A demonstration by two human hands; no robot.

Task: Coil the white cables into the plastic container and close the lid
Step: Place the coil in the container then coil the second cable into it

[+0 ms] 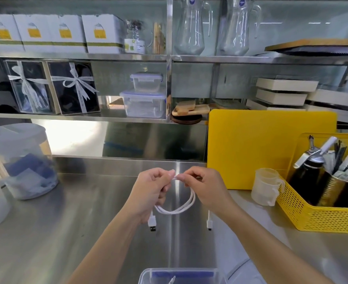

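Note:
A white cable [178, 209] hangs in several loops between my two hands above the steel counter. My left hand [150, 191] grips the loops on the left, and a USB plug [152, 223] dangles below it. My right hand [205, 186] pinches the top of the loops, fingertips almost meeting the left hand's; a smaller white plug [209, 222] hangs under it. A clear plastic container [146, 273] with a blue-edged rim stands at the bottom edge of the view, close to me, with a bit of white cable inside. Its lid is not in view.
A yellow cutting board [261, 148] leans at the right, with a yellow mesh basket [316, 214] of bottles and utensils and a translucent measuring cup [265, 186] before it. A round clear jar [23, 162] stands left. Steel shelves behind hold lidded containers [144, 103], boxes and glass pitchers.

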